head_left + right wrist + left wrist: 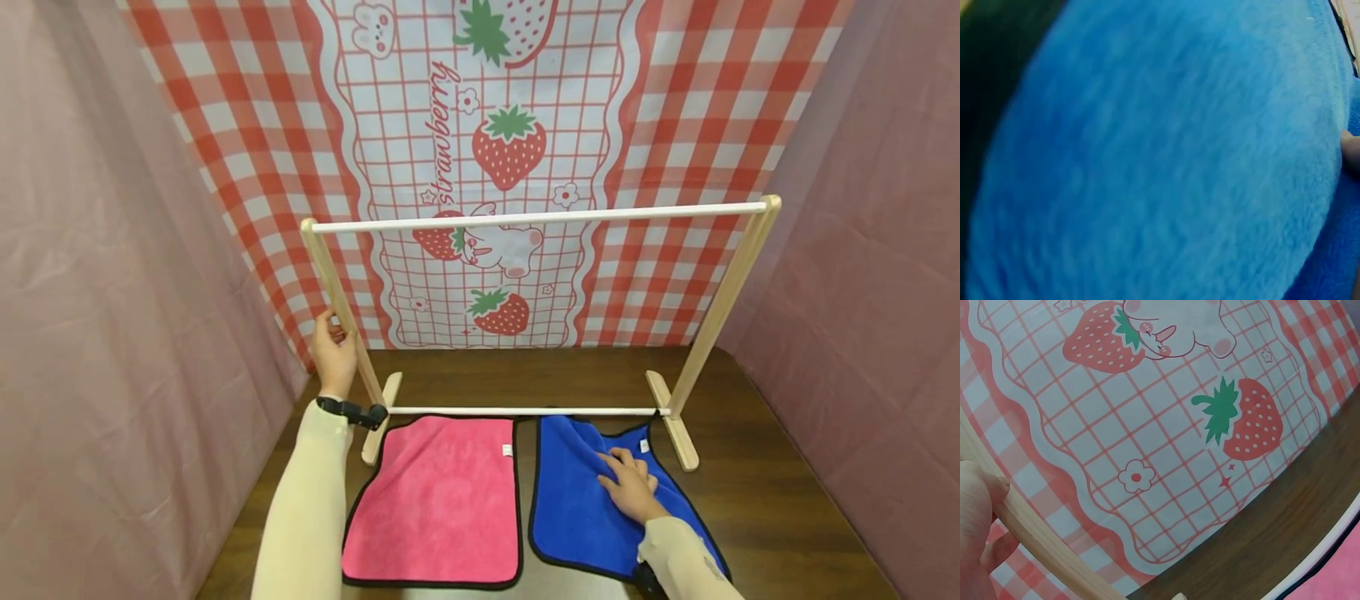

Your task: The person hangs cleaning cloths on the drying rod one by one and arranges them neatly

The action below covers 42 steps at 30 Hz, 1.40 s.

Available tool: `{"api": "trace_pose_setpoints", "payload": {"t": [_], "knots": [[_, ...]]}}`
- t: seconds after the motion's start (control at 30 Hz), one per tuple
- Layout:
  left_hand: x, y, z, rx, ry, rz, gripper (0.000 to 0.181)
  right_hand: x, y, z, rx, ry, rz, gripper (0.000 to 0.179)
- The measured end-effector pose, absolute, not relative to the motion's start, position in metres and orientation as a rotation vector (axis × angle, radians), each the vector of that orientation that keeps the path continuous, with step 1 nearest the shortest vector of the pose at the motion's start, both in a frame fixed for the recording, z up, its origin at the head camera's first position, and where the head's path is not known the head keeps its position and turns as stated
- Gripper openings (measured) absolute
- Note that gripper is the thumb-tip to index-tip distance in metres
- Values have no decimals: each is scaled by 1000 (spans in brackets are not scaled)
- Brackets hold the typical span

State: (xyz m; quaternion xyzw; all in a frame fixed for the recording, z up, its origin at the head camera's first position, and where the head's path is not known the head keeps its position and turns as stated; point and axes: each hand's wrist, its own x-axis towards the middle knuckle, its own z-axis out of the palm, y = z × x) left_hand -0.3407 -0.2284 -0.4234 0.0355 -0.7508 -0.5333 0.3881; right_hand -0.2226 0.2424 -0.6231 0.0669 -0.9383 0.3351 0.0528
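A wooden rack point(720, 312) with a white top bar and a white lower bar stands on the table. My left hand point(333, 354) grips its left post partway up; in the left wrist view, the thumb and a finger lie along the wood point(1041, 534). A blue cloth point(577, 500) with black edging lies at the right, creased near its upper part. On it rests my right hand point(630, 485), fingers slightly bent. In the right wrist view the blue pile point(1166, 156) fills most of the picture, and only a fingertip point(1350, 150) shows at the right.
Left of the blue cloth a pink cloth point(435, 508) with black edging lies flat, its upper edge by the lower bar point(517, 411). Behind the rack hangs a strawberry-print checked cloth point(517, 108). Pink curtains point(870, 250) stand on both sides of the dark wooden table point(795, 517).
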Motion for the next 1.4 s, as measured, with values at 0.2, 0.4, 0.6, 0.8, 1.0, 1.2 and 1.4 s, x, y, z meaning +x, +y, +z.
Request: {"api": "trace_pose_setpoints", "payload": {"t": [0.2,0.4,0.6,0.8,1.0,1.2,1.4], "knots": [[-339,-230,-424,84,-1926,-1344,44,-225,242,-624,164,-2857,1059,36],[-340,-231,-426,81,-1933,-1328,44,-223,237,-629,120,-2748,1031,31],[-340,-231,-425,79,-1940,-1312,44,-224,236,-626,73,-2715,1039,24],[-341,-232,-423,75,-1947,-1299,44,-226,236,-621,54,-2694,1068,20],[-339,-231,-421,76,-1956,-1281,42,-231,239,-618,13,-2677,1101,22],[-338,-233,-423,84,-1965,-1289,43,-234,239,-614,85,-2593,1067,21],[-337,-232,-423,60,-1954,-1283,42,-236,239,-606,139,-2538,1043,19]]}}
